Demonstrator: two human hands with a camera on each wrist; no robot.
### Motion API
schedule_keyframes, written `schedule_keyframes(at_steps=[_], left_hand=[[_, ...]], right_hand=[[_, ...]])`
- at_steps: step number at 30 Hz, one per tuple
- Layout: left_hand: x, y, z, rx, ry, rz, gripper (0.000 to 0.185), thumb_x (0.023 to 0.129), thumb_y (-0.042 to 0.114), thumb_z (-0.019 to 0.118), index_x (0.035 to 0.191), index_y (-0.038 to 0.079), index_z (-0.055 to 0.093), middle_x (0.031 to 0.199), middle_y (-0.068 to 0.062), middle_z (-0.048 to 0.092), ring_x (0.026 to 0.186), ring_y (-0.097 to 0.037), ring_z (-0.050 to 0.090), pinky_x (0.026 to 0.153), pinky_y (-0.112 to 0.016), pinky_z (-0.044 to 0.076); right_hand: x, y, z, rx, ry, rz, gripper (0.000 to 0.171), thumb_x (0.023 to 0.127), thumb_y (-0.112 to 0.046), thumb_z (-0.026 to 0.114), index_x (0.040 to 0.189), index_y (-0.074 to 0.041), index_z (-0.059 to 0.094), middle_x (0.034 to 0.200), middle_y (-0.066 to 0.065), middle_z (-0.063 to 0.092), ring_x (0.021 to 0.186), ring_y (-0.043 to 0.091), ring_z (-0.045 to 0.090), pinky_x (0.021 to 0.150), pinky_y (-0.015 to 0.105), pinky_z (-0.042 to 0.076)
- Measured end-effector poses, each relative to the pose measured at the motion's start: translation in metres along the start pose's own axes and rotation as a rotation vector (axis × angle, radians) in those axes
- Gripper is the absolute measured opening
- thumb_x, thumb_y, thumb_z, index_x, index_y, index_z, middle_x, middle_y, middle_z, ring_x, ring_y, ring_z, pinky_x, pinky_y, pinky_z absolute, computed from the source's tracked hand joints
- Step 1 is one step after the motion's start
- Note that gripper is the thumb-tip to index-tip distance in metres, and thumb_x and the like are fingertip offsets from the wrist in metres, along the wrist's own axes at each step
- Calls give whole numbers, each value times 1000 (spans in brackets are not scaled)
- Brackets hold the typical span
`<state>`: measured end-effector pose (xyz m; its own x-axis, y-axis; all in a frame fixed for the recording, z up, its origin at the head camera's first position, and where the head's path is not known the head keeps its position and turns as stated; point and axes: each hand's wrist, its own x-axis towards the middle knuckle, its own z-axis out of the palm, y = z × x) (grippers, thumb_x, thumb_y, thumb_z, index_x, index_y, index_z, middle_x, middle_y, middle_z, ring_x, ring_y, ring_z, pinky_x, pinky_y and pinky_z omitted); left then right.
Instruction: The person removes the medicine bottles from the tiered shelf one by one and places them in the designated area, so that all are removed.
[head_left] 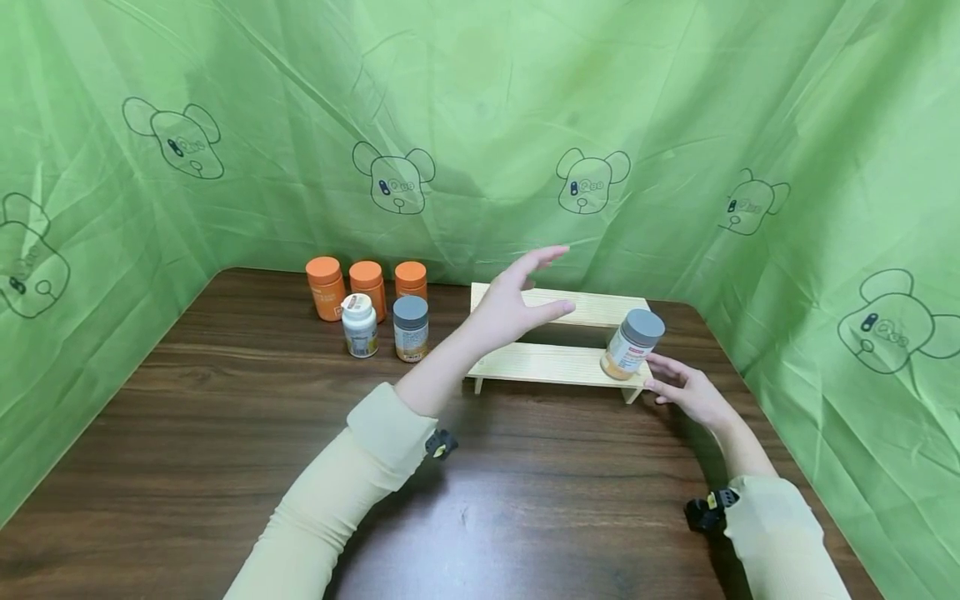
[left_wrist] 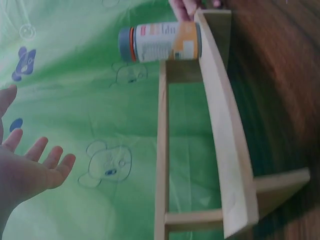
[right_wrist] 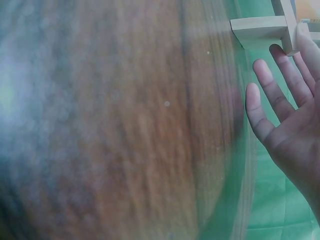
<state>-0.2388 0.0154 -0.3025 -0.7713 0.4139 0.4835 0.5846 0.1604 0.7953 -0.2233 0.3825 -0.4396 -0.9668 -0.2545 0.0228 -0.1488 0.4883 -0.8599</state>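
Note:
A two-tier light wooden rack (head_left: pixel 547 365) stands toward the back right of the table. On the right end of its lower tier is an upright jar (head_left: pixel 627 355) with a grey lid, a white label and an orange base. My left hand (head_left: pixel 504 315) hovers over the rack's left part, fingers extended and thumb spread, holding nothing. At the rack's right end my right hand (head_left: pixel 693 398) touches the board's edge with loosely spread fingers. The right wrist view shows its thumb and fingertips (right_wrist: pixel 262 70) around the corner of the wooden board (right_wrist: pixel 289 42).
Left of the rack stand several orange bottles (head_left: pixel 326 290), a small white bottle (head_left: pixel 360 327) and another grey-lidded jar (head_left: pixel 411 329). A dark wooden table (head_left: pixel 525 500) lies beneath. Green curtains (head_left: pixel 480 100) printed with bear heads enclose the back and sides.

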Motion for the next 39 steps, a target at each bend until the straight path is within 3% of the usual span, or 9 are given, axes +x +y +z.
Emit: schedule_keyframes(at_steps=[12,26,35,39], left_hand=[[13,-7,44,-43,-64,-19,72,81,33,75,143,29,38,143,14,40,129,-8,38,106,-40,37],[25,-23,84,24,-114,-3,72,82,35,73,144,27,36,145,10,41,132,-11,39,109,-30,32],[30,-26,104,39,-139,22,73,82,34,73,144,23,37,146,10,39,131,-18,42,106,-27,34],[32,-28,112,61,-149,26,72,82,33,74,144,22,38,145,7,42,129,-19,44,105,-29,36]], right_hand=[[1,5,-1,11,0,-9,58,94,-16,59,142,5,34,138,33,39,97,-7,57,72,29,56],[2,7,-2,3,4,3,60,94,-20,59,142,5,34,138,33,40,95,-5,59,73,28,56],[2,7,-2,2,3,15,61,94,-24,60,144,0,34,137,24,45,95,-2,60,74,31,56],[2,7,-2,25,-7,4,61,94,-22,60,143,1,34,130,3,53,96,-2,60,75,31,56]])
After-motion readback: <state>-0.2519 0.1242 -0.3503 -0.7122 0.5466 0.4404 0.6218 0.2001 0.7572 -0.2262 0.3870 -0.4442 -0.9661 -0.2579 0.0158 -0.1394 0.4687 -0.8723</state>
